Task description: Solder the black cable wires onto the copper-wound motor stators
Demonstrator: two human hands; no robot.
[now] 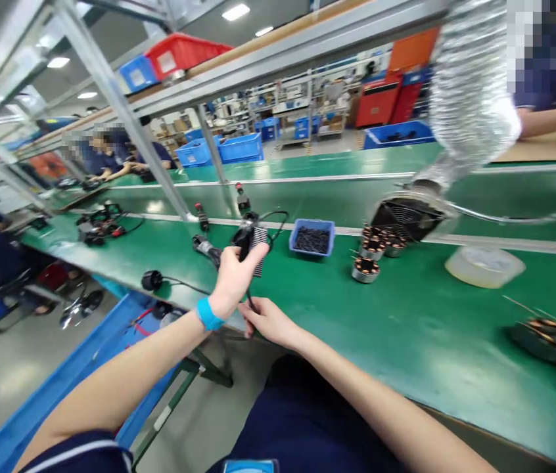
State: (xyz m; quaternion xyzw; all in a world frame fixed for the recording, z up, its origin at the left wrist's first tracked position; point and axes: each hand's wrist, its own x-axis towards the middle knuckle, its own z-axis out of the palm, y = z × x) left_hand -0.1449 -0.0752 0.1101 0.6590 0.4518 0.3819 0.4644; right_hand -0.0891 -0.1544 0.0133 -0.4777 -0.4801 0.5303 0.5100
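Note:
My left hand (231,276), with a blue band at its wrist, is closed on a black device with a finned side (259,251); its exact kind does not show. Lower and nearer to me, my right hand (272,323) pinches a black cable (252,302) just below the left hand. Part of the cable is hidden behind the fingers. On the bench left of my hands lies a round black plug-like end (152,280) on a thin cord. A dark cylindrical tool (205,248) lies close behind my left hand.
A blue tray of small black pieces (312,238) sits behind my hands. To the right are copper-wound stators (365,269), a vent hood (409,217) and a translucent round container (485,266). A blue chute (105,355) slopes below the bench edge. Other people work farther off.

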